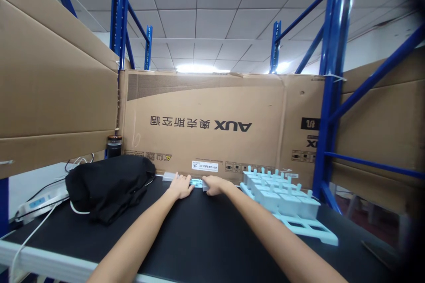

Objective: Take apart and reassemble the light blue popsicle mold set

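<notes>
Both arms reach to the back of the black tabletop (199, 234). My left hand (181, 187) rests low there, its fingers apart, beside a small whitish translucent box (168, 177). Whether it presses on that box cannot be told. Between my hands lies a small light-blue plastic piece (196, 182), near the left fingertips. My right hand (214, 184) is closed, its fingers curled round a small pale grey block (205, 187). Part of this block is hidden by the fingers.
At right stands a light-blue popsicle mould set (282, 196) with several upright sticks. A bundled black cloth (109, 185), a white power strip (43, 201) and a dark jar (114, 146) are at left. Cardboard walls (199, 97) and blue shelf posts (327, 97) surround the surface.
</notes>
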A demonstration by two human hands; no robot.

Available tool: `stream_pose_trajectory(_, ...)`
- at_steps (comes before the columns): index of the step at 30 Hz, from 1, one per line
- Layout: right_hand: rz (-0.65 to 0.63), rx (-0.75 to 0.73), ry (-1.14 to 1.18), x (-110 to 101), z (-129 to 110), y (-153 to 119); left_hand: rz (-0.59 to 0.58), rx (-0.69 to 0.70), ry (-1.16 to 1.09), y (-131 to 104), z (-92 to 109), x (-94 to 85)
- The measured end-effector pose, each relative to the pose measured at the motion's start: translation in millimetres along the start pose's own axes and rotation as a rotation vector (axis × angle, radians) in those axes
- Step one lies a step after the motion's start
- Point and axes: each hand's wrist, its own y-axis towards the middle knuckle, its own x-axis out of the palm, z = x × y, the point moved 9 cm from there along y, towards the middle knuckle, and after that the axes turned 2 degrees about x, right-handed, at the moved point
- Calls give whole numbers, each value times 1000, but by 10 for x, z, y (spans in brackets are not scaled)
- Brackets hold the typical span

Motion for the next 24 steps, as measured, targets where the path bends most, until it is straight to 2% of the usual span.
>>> stream_pose_trajectory(4,-1,-27,-4,-70,-5,-38,-10,9,-17,19,-14,44)
stream_pose_trajectory(9,-14,-10,-28,-160,254,-213,-2,22,-26,42,8,44)
stream_pose_trajectory(15,-113,130,3,-36,623,-395,36,35,-33,7,59,-43)
stream_pose_trajectory(20,-164,161,25,81,698,-427,62,-5,-16,-27,44,-79)
stream_pose_trajectory(24,-158,158,40,109,704,-423,41,-40,-13,-29,46,-70)
